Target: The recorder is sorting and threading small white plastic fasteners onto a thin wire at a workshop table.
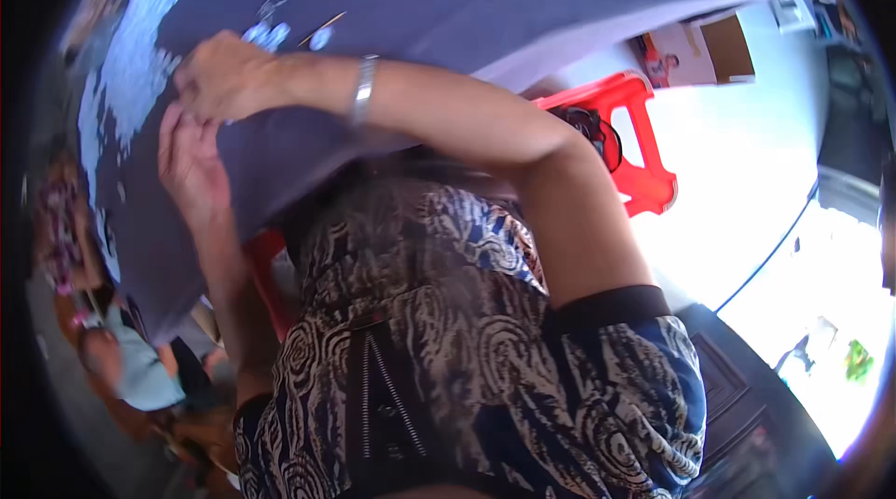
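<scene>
My right hand, with a silver bracelet at its wrist, is bent over the edge of the table at the left. Just below it is my left hand, palm partly turned up. The fingertips of both hands meet and are pinched together. Whatever they hold is too small and blurred to make out. Beside them a broad spread of small whitish, shiny pieces lies on the dark grey-purple tablecloth. A few pale pieces and a thin golden stick lie behind my right wrist.
A red plastic stool with a dark object on it stands to my right. Farther off is an open cardboard box near a pale wall. Other people are at the lower left, beyond the table.
</scene>
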The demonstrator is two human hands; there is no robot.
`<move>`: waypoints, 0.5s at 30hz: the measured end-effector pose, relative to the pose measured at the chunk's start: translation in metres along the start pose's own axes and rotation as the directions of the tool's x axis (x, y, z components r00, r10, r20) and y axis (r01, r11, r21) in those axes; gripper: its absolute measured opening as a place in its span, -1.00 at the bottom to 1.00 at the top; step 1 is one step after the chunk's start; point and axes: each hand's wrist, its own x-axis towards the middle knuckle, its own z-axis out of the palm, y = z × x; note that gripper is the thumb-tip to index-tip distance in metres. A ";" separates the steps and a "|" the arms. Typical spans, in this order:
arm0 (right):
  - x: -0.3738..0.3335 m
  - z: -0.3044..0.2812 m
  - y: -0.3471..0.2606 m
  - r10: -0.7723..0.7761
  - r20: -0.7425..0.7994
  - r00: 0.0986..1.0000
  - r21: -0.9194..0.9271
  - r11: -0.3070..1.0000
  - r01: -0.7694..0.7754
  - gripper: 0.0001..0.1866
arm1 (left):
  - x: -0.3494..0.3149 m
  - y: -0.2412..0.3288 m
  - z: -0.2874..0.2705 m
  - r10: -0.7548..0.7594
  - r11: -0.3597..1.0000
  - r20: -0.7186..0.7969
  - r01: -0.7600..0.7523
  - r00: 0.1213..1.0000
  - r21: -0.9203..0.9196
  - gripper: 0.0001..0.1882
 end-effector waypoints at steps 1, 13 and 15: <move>0.012 0.006 0.001 0.007 -0.030 1.000 -0.005 1.000 -0.008 -0.66 | 0.018 0.005 -0.015 -0.038 0.998 0.058 0.040 0.998 -0.039 -0.64; -0.018 -0.012 0.008 0.016 -0.074 0.997 0.107 0.994 -0.008 -0.70 | 0.014 0.009 -0.023 0.170 0.230 0.582 -0.606 0.795 0.761 -0.71; -0.024 -0.019 0.005 0.037 -0.055 0.998 0.168 0.985 -0.027 -0.72 | 0.047 -0.009 -0.077 -0.149 0.907 0.136 0.080 0.979 0.414 -0.71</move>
